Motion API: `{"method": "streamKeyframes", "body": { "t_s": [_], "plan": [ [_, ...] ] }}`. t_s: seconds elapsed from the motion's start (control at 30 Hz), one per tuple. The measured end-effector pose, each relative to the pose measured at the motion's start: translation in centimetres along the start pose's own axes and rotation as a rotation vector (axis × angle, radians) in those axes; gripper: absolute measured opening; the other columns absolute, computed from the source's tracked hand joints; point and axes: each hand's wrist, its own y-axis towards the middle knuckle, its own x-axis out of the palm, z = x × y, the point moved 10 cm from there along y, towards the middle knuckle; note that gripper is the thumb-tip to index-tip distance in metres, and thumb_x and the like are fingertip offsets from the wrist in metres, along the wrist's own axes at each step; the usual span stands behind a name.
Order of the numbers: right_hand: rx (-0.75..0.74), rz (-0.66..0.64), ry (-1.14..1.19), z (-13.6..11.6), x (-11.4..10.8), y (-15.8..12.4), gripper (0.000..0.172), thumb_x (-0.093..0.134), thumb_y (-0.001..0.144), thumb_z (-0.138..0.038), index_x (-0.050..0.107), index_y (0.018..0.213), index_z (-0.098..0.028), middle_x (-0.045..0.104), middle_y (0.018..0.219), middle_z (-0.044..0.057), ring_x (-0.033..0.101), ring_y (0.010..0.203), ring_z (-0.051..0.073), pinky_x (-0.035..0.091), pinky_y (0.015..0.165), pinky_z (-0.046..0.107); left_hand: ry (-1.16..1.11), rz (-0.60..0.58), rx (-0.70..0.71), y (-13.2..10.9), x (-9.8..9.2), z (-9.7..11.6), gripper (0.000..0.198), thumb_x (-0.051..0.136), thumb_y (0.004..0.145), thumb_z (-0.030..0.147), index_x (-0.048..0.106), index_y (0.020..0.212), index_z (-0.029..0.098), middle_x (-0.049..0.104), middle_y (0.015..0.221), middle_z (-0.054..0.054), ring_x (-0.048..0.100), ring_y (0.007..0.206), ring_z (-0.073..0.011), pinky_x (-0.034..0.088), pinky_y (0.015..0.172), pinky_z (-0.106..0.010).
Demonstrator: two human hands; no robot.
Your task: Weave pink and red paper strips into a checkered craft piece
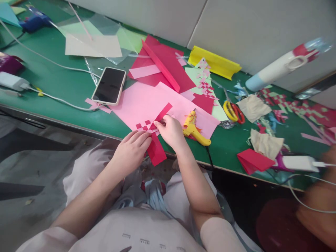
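Observation:
My left hand [132, 148] lies with its fingers flat and close together over a small checkered weave of red and pink paper strips [143, 125] near the table's front edge. Its thumb is hidden. Fingers of my right hand [170, 131] pinch a red paper strip [164, 111] beside the weave. A wider red length of paper [156, 150] hangs from under my fingers past the edge. Under the work is a large pink sheet [136, 98]. Right of my right hand, a yellow glue gun [195, 131] rests partly on that sheet.
A phone [109, 85] with a white cable lies left of the pink sheet. Behind are red sheets [168, 66] and folded yellow paper [214, 63]. Scissors [233, 112], cloth pouches [254, 106] and a bottle [283, 66] are to the right. Another person's arm [320, 199] shows there.

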Motion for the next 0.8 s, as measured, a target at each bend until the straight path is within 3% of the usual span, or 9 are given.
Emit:
{"method": "streamKeyframes", "body": {
  "t_s": [0.23, 0.4, 0.63, 0.8],
  "plan": [
    [-0.123, 0.0, 0.192, -0.9, -0.3, -0.3, 0.015, 0.062, 0.085, -0.029, 0.056, 0.075, -0.019, 0.07, 0.078, 0.005, 0.066, 0.074, 0.019, 0.047, 0.067, 0.028, -0.018, 0.021, -0.01, -0.2, 0.0, -0.2, 0.041, 0.046, 0.082, 0.006, 0.059, 0.12, 0.009, 0.062, 0.128, -0.014, 0.055, 0.122, -0.0277, 0.043, 0.108, -0.046],
    [-0.168, -0.073, 0.195, -1.0, -0.5, -0.7, 0.011, 0.069, 0.079, -0.025, 0.064, 0.073, -0.017, 0.07, 0.072, 0.003, 0.063, 0.068, 0.018, 0.046, 0.063, 0.029, -0.033, 0.042, -0.008, -0.3, 0.0, -0.3, 0.04, 0.046, 0.082, 0.007, 0.059, 0.12, 0.009, 0.061, 0.13, -0.014, 0.055, 0.122, -0.0265, 0.043, 0.109, -0.045],
    [-0.314, -0.121, 0.181, -2.5, -0.5, -1.5, 0.006, 0.065, 0.081, -0.015, 0.069, 0.076, -0.017, 0.069, 0.08, 0.003, 0.061, 0.073, 0.016, 0.044, 0.066, 0.027, -0.032, 0.085, -0.03, -0.8, 0.1, -0.8, 0.047, 0.043, 0.083, 0.006, 0.053, 0.129, 0.001, 0.059, 0.129, -0.02, 0.054, 0.123, -0.0294, 0.046, 0.106, -0.045],
    [-0.315, -0.126, 0.191, -2.1, -0.2, -1.7, 0.003, 0.067, 0.081, -0.016, 0.07, 0.078, -0.016, 0.07, 0.082, 0.004, 0.062, 0.077, 0.017, 0.044, 0.067, 0.026, -0.027, 0.071, -0.034, -0.8, 0.3, -0.9, 0.048, 0.044, 0.084, 0.007, 0.053, 0.13, 0.0, 0.058, 0.129, -0.021, 0.053, 0.124, -0.0304, 0.047, 0.106, -0.045]
  ]
}}
